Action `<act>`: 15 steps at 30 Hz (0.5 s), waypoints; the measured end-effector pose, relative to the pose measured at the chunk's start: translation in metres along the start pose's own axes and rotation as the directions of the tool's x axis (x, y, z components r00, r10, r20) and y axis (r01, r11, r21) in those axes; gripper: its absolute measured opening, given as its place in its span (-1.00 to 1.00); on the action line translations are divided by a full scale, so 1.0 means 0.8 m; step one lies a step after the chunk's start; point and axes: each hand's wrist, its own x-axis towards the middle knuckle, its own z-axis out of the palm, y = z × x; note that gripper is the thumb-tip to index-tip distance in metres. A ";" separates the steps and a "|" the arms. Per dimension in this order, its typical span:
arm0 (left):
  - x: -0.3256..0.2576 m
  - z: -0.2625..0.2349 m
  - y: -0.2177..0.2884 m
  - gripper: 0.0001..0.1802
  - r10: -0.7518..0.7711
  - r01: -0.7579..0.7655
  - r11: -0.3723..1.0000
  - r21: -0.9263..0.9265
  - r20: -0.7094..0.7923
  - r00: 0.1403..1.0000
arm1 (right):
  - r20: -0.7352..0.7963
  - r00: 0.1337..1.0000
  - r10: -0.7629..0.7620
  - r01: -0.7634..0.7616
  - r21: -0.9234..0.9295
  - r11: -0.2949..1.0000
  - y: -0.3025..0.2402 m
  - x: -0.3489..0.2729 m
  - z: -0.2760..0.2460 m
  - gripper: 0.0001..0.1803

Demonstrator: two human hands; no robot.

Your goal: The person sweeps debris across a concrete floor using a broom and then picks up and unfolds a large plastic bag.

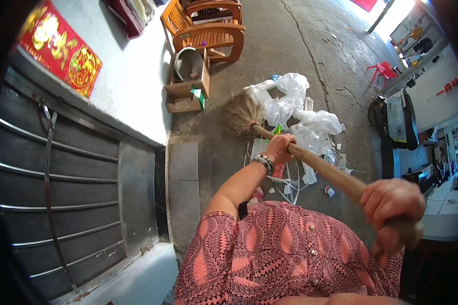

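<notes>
Floor (264, 35): heap of bags (318, 122) mid-floor, ahead of the person; loose straps (291, 185) along the heap's near side. Broom (323, 170) head at the heap's left side, handle slanting back to the near right. Left hand (279, 147) on the handle nearer the head, right hand (394, 203) near its rear end. Floor's left edge: door (81, 178) nearest, wall (142, 76) beyond. Boxes (182, 104) by that wall, basin (182, 65) in the farther one; armchair (208, 38) just behind. Small chair (382, 70) toward the floor's far right.
</notes>
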 end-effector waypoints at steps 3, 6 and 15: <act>0.044 -0.003 -0.010 -0.74 0.102 -0.101 0.993 0.068 -0.010 0.995 | 0.204 0.974 -0.098 0.113 -0.062 0.992 0.024 -0.004 -0.056 -0.52; 0.086 -0.015 0.044 -0.73 0.235 -0.237 0.966 0.099 0.029 0.972 | 0.204 0.970 -0.135 0.143 -0.024 0.989 -0.009 -0.016 -0.136 -0.60; 0.047 -0.062 -0.070 -0.82 -0.061 0.043 0.996 0.083 0.229 0.971 | -0.377 0.898 0.226 -0.085 0.356 0.931 0.144 0.003 -0.146 -0.73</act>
